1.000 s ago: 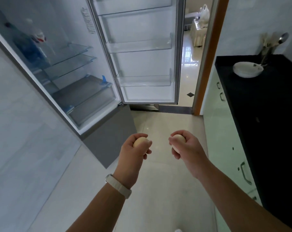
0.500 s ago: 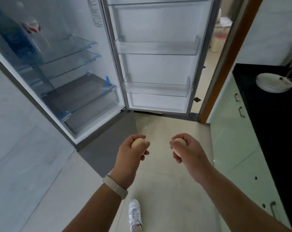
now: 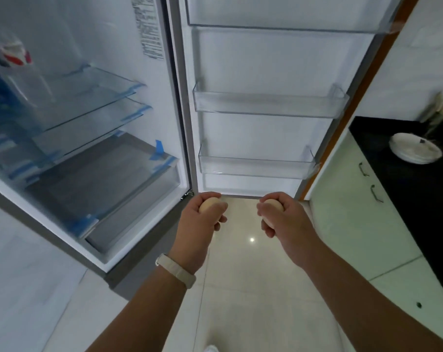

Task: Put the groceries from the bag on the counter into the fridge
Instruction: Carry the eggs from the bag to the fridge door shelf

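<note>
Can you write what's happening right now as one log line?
left grip: holds left egg | right grip: holds right egg | fridge door: open | stage: not yet stowed

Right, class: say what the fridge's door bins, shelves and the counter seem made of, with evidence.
Door bins: probably clear glossy plastic; the door shows through. Shelves: likely glass, transparent, flat, thin-edged. Counter: black, smooth stone or laminate; cannot tell which.

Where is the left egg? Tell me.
Head view, centre: the egg is gripped in the left hand over the floor, at the foot of the open fridge door, left of the right hand.
</note>
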